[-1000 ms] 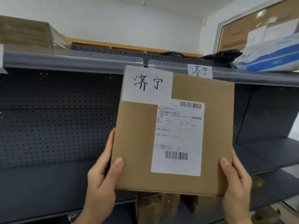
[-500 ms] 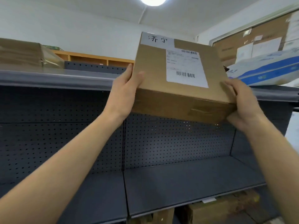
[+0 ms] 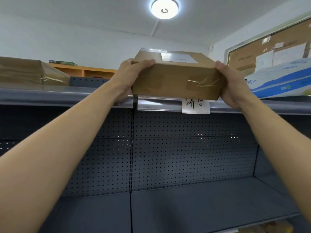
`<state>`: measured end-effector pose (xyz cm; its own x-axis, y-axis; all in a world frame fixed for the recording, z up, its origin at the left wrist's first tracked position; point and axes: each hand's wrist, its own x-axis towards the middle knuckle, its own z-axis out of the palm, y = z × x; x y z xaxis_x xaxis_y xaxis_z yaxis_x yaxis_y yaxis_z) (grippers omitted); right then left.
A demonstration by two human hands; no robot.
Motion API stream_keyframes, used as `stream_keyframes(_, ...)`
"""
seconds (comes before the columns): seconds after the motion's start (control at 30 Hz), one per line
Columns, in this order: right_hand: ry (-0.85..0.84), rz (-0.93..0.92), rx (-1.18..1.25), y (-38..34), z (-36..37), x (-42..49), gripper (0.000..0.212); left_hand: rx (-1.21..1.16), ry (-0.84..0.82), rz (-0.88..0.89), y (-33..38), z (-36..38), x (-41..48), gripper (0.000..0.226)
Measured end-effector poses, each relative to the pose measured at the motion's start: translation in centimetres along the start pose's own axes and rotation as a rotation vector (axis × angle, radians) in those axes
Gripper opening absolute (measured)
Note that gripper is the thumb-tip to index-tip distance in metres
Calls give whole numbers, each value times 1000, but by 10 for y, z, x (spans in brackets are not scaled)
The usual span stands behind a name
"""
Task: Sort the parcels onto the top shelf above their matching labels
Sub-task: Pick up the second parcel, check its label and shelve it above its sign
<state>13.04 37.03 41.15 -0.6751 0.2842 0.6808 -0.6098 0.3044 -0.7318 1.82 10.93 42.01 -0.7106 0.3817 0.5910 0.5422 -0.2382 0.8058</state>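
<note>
**Box held at the edge of the top shelf**

You held a brown cardboard box (image 3: 176, 78) with both hands, arms stretched up and forward. Your left hand (image 3: 133, 76) gripped the box's left end, thumb over the top near corner and fingers underneath. Your right hand (image 3: 233, 84) clasped the right end, thumb on the upper corner and palm against the side. Both hands were clamped on the box, with its full width between them.

The box lay flat, with its white shipping label (image 3: 178, 58) facing up. Clear tape crossed its near side. Its bottom edge sat level with the front lip of the grey top shelf (image 3: 67, 96); whether it rested on the lip or hung just above it could not be told. A white paper label (image 3: 196, 105) with handwritten characters hung on the shelf's front rail, directly below the box's right half.

On the top shelf, a taped cardboard parcel (image 3: 30, 73) sat well to the left, and a white and blue package (image 3: 284, 79) lay just to the right of your right hand. Below was dark perforated backing (image 3: 185, 148) and a lower shelf (image 3: 185, 207). A round ceiling light (image 3: 164, 8) shone overhead.
</note>
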Motion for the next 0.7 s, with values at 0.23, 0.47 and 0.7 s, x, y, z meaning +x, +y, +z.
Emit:
stream_keyframes(0.23,179,54,-34,18,5,27,59,307,3,42,-7,8,22,51)
stream_keyframes(0.47,16,202,-17,25,-10,47,30,353,-103,-124,-8,10,40,44)
stream_keyframes(0.7,-12,205,-171,23,-16,50,49,378,-76,-122,-15,8,49,57)
